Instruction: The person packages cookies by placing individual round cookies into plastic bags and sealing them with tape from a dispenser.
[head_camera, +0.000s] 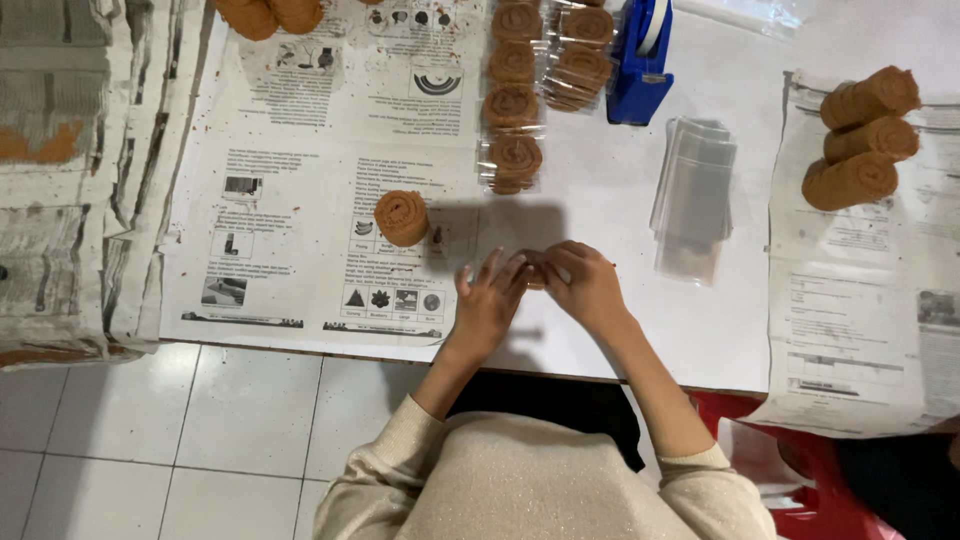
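Note:
My left hand (490, 300) and my right hand (582, 282) meet over the white paper-covered table, both closed around a small brown rolled slice (533, 270) that shows only between the fingertips. A bare brown rolled slice (401, 216) lies on the printed sheet just left of my left hand. Beyond my hands a column of wrapped slices (513, 100) in clear bags runs toward the far edge. A stack of empty clear bags (693, 190) lies to the right of my right hand.
A blue tape dispenser (640, 65) stands at the far middle beside more wrapped slices (583, 55). Three long brown rolls (862, 137) lie on newspaper at the right. Folded newspaper (70, 170) covers the left. White tiled floor (230, 440) lies below the table edge.

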